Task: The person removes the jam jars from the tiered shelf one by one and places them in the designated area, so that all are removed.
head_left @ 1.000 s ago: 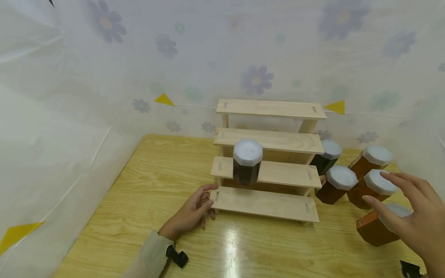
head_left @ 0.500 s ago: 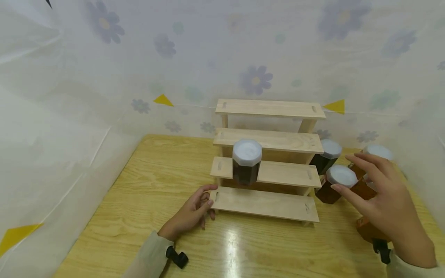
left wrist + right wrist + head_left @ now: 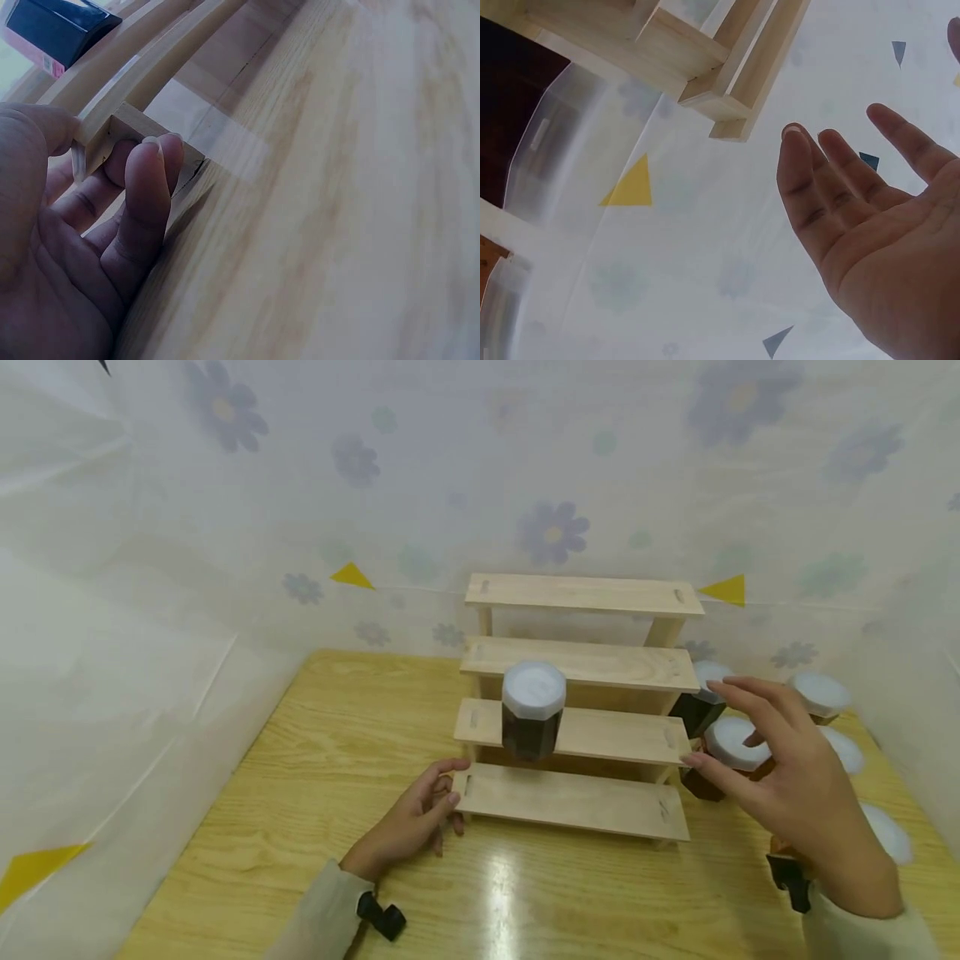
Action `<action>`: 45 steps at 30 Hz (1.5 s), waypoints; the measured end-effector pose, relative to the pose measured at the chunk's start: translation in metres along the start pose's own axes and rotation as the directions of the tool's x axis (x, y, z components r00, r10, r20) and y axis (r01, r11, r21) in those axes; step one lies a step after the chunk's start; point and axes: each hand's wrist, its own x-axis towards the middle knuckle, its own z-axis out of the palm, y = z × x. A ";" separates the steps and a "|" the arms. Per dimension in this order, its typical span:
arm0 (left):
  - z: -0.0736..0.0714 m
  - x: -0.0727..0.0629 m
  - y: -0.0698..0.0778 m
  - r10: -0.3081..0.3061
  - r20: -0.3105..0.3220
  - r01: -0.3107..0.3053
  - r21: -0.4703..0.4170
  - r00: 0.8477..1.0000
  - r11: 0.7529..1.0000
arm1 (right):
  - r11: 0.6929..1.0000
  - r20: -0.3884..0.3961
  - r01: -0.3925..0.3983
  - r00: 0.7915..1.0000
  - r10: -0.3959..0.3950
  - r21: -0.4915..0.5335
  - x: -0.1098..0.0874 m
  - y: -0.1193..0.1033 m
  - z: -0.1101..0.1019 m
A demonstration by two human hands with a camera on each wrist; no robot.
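A stepped wooden display rack (image 3: pixel 573 797) stands on the table. On its second step from the bottom sits a dark jar (image 3: pixel 532 731) with a white lid, left of the middle. My left hand (image 3: pixel 408 818) grips the left end of the lowest step, thumb on the board and fingers curled by the leg (image 3: pixel 124 127). To the right of the rack, my right hand (image 3: pixel 795 785) hovers over a group of jars, fingers spread and holding nothing. A dark jar (image 3: pixel 696 717) and a brown jar (image 3: pixel 731 742) are nearest its fingertips, partly covered by the hand.
Further white-lidded jars stand behind and right of the right hand: one at the back (image 3: pixel 819 695), one in the middle (image 3: pixel 842 750), one in front (image 3: pixel 888 835). A flower-patterned sheet (image 3: pixel 420 510) hangs behind the wooden table (image 3: pixel 330 735).
My right hand has moved left from the right-hand jars toward the rack's right end, uncovering those jars' lids. The left hand, the rack and the jar on it have stayed put.
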 end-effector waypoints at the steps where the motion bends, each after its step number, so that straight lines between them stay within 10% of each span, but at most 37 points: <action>1: 0.000 0.000 0.001 -0.001 0.000 0.001 0.000 1.000 1.000 | 1.000 -0.005 0.003 1.000 -0.003 0.021 0.002 -0.001 0.002; 45: 0.000 0.000 -0.002 -0.018 -0.010 0.018 0.002 1.000 1.000 | 0.983 0.162 0.038 0.984 -0.067 0.179 0.059 -0.061 0.069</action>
